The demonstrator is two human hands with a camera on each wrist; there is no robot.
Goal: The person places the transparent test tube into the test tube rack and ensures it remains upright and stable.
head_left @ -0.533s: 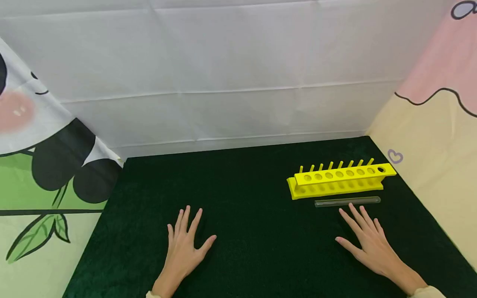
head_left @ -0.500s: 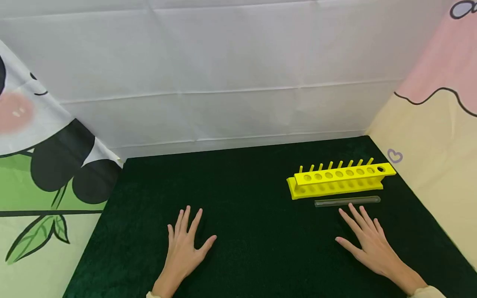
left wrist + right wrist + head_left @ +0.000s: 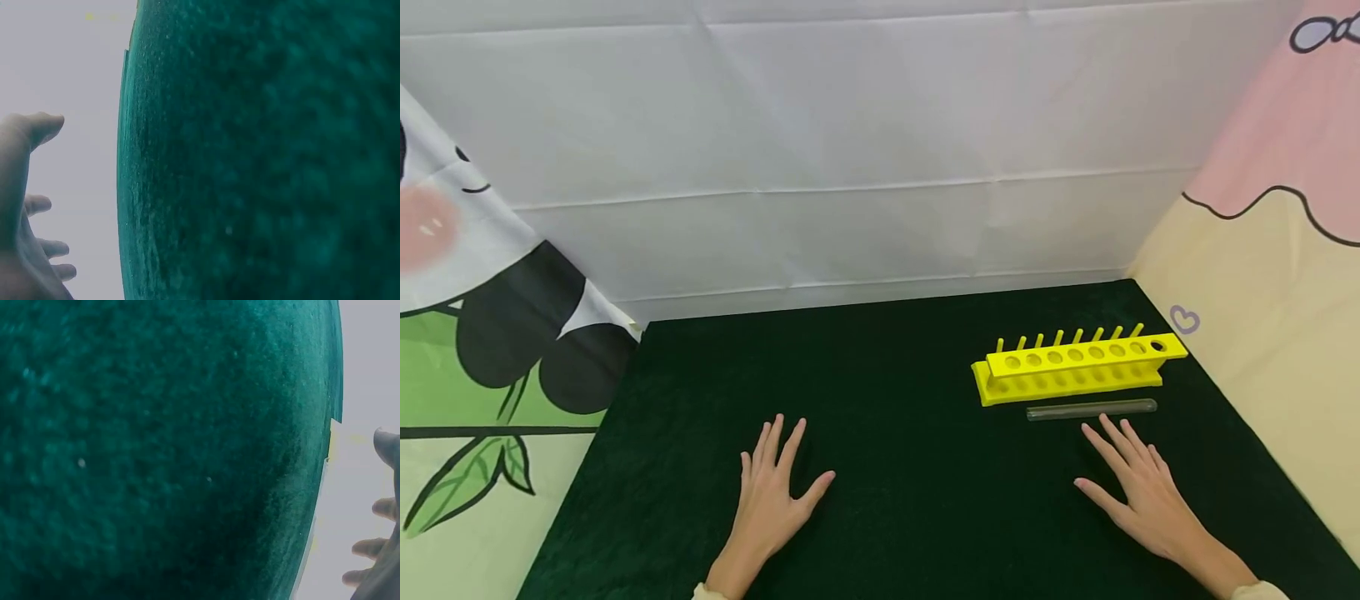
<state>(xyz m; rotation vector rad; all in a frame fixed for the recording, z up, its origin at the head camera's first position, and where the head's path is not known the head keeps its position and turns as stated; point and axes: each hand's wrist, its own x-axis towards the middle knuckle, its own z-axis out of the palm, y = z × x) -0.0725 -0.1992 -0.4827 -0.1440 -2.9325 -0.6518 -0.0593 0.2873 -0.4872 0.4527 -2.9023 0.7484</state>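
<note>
In the head view my left hand (image 3: pixel 772 504) is spread over the dark green cloth, fingers straight, holding nothing. On the right my right hand (image 3: pixel 1142 500) has its fingers spread too, with its fingertips just in front of a clear glass test tube (image 3: pixel 1092 409). That tube lies flat on the cloth, its rounded end to the right. Behind it stands a yellow test tube rack (image 3: pixel 1075 367) with a row of round holes and a row of upright pegs. Each wrist view shows mostly cloth, with the left hand (image 3: pixel 28 219) and the right hand (image 3: pixel 381 531) at the outer edges.
Dark green cloth (image 3: pixel 910 467) covers the table. A white sheet (image 3: pixel 865 150) hangs behind it. Printed cloths flank both sides, one with a cartoon figure and leaves (image 3: pixel 467 475), the other pink and cream with a small heart (image 3: pixel 1184 319).
The head view has shifted slightly, so the rack and test tube appear a little lower and further left. Both hands keep their spread pose.
</note>
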